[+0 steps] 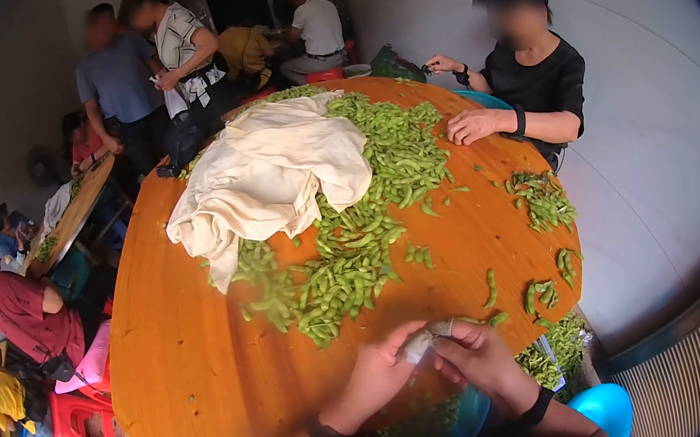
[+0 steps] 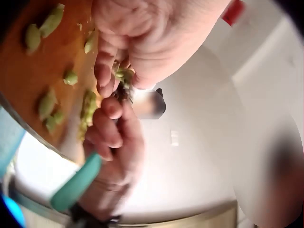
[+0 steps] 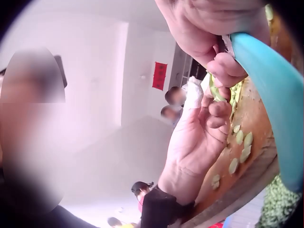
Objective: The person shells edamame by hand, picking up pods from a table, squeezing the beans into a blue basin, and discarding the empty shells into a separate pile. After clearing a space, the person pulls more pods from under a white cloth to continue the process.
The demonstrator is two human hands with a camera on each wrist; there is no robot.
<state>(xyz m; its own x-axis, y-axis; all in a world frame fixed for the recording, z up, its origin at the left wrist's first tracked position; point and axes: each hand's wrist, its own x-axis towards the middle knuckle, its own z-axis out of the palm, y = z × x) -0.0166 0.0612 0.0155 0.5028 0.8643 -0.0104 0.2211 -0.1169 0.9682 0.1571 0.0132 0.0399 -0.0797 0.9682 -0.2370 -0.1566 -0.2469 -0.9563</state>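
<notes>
Both hands meet above the near edge of the round wooden table (image 1: 184, 376). My left hand (image 1: 381, 377), its thumb wrapped in white (image 3: 193, 92), pinches a green soybean pod (image 3: 217, 90) between thumb and fingers. Close against it, my right hand (image 1: 487, 363) grips a teal-handled tool (image 3: 266, 80), its fingers curled round the grip. The handle sticks out past the palm in both wrist views, while the tool's working end is mostly hidden by the fingers. Loose pods (image 1: 541, 294) lie on the wood right of my hands.
A large pod pile (image 1: 347, 263) covers mid-table, partly under a cream cloth (image 1: 272, 171). Below my hands is a blue basin (image 1: 476, 415). Another person (image 1: 537, 85) sits across at the right, beside leafy scraps (image 1: 541, 199). Red stools (image 1: 84, 426) stand left.
</notes>
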